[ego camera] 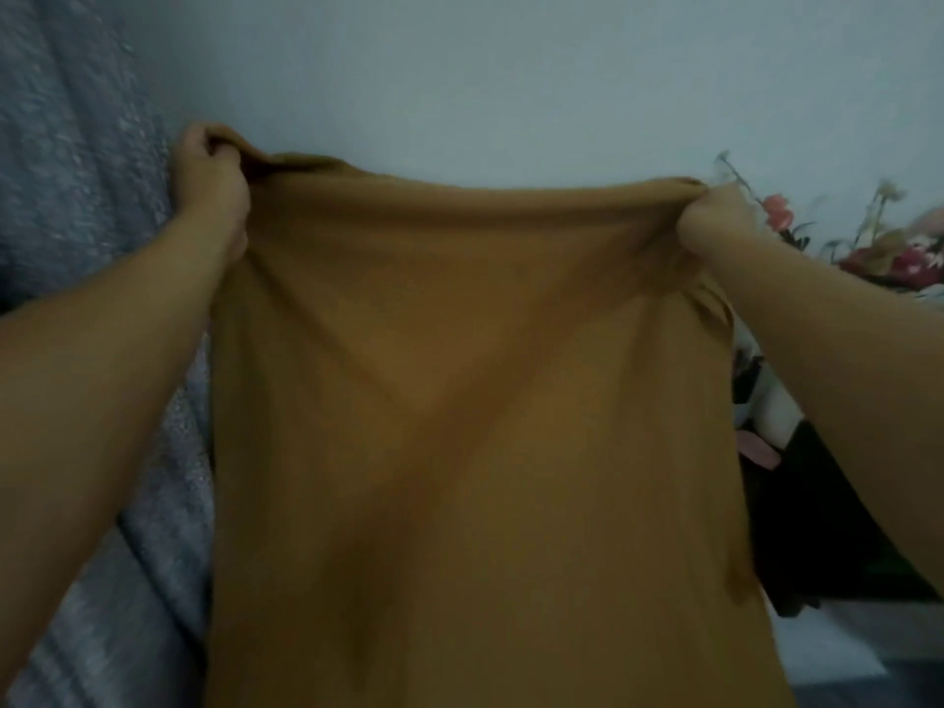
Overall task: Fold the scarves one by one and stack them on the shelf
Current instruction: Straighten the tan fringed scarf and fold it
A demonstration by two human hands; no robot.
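A mustard-brown scarf (470, 401) hangs spread out in front of me and fills the middle of the view down to the bottom edge. My left hand (212, 171) grips its upper left corner, fingers curled round the bunched cloth. My right hand (715, 219) grips the upper right corner the same way. Both arms are raised and held apart, so the top edge is stretched between them. The shelf and any other scarves are hidden from view.
A pale wall (511, 84) is behind the scarf. A grey textured curtain or fabric (76, 171) covers the left side. At the right are artificial flowers (899, 247) and a dark piece of furniture (817, 528) below them.
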